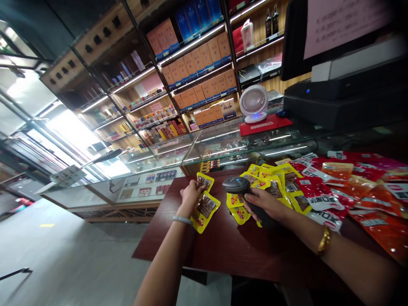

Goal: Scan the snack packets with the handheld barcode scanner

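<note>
Over the pile of yellow packets [276, 188], a dark scanner [235, 184] is being gripped by the right hand [267, 205]. Left of the pile, two loose packets [207, 207] are being partly covered by the left hand [191, 194] (whether either is being pinched cannot be told).

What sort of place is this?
Probably a small shop: boxed goods line the lit shelves, glass display cases stand below, and the right hand grips what looks like a barcode scanner near yellow packets.
</note>
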The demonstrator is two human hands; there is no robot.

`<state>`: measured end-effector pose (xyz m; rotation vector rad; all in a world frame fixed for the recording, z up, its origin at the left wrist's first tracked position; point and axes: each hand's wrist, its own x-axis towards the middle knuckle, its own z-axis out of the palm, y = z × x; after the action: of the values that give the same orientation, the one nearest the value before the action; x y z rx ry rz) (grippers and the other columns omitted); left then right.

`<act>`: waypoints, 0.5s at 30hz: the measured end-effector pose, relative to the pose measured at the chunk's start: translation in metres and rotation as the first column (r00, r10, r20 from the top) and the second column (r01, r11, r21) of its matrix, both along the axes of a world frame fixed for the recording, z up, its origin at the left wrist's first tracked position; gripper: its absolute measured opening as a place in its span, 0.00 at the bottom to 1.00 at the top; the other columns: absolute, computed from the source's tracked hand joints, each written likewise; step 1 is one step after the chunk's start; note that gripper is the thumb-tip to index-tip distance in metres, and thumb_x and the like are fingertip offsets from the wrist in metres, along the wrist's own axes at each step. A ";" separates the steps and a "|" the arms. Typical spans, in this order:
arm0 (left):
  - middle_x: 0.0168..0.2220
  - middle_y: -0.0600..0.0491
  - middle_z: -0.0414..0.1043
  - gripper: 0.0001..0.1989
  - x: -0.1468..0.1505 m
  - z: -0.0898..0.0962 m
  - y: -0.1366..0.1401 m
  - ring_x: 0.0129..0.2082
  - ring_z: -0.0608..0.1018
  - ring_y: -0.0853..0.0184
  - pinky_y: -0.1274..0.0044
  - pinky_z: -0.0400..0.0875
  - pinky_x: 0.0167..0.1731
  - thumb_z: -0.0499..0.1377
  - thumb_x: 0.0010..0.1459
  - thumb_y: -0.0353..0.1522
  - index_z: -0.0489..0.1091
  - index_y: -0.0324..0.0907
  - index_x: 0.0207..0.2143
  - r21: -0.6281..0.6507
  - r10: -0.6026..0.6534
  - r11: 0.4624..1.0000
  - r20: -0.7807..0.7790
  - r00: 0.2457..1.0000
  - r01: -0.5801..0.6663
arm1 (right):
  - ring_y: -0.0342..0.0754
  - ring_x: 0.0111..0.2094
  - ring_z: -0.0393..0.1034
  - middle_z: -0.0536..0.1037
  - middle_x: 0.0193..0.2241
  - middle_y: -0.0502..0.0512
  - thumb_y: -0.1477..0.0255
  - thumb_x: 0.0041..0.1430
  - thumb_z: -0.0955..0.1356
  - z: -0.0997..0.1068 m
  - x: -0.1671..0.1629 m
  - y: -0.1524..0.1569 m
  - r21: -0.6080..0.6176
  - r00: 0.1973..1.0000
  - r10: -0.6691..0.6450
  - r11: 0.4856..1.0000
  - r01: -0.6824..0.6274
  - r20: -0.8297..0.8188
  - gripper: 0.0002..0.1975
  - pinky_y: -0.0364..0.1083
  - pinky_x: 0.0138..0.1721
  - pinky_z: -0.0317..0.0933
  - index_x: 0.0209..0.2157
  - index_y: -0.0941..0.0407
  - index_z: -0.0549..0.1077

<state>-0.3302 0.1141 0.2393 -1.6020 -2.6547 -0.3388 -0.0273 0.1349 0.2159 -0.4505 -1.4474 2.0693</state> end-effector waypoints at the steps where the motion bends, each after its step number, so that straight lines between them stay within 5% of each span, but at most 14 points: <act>1: 0.39 0.49 0.78 0.17 0.004 0.003 0.000 0.44 0.77 0.56 0.68 0.58 0.46 0.55 0.59 0.47 0.66 0.44 0.40 0.052 0.004 0.999 0.007 1.000 -0.005 | 0.37 0.13 0.63 0.71 0.19 0.43 0.49 0.50 0.72 -0.001 0.000 0.001 0.002 1.000 0.008 1.000 -0.008 -0.005 0.26 0.37 0.14 0.57 0.36 0.56 0.65; 8: 0.37 0.52 0.77 0.13 0.033 0.018 0.005 0.42 0.77 0.59 0.70 0.57 0.45 0.57 0.59 0.43 0.65 0.45 0.40 0.164 -0.078 0.984 0.009 0.997 0.076 | 0.38 0.13 0.63 0.71 0.20 0.43 0.50 0.53 0.71 0.000 0.001 0.003 0.026 0.998 -0.048 0.998 0.049 -0.028 0.24 0.38 0.14 0.57 0.35 0.56 0.64; 15: 0.32 0.53 0.75 0.15 0.040 0.006 0.016 0.34 0.76 0.62 0.74 0.62 0.37 0.62 0.53 0.44 0.65 0.44 0.36 0.256 -0.163 0.960 0.164 0.973 0.117 | 0.38 0.14 0.63 0.70 0.20 0.43 0.50 0.52 0.72 0.010 0.004 0.004 0.034 0.994 -0.096 0.995 0.098 -0.055 0.24 0.39 0.14 0.57 0.36 0.56 0.65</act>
<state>-0.2901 0.1297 0.2457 -1.7572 -2.5003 -0.8222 -0.0233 0.1384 0.2257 -0.4394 -1.4023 1.9612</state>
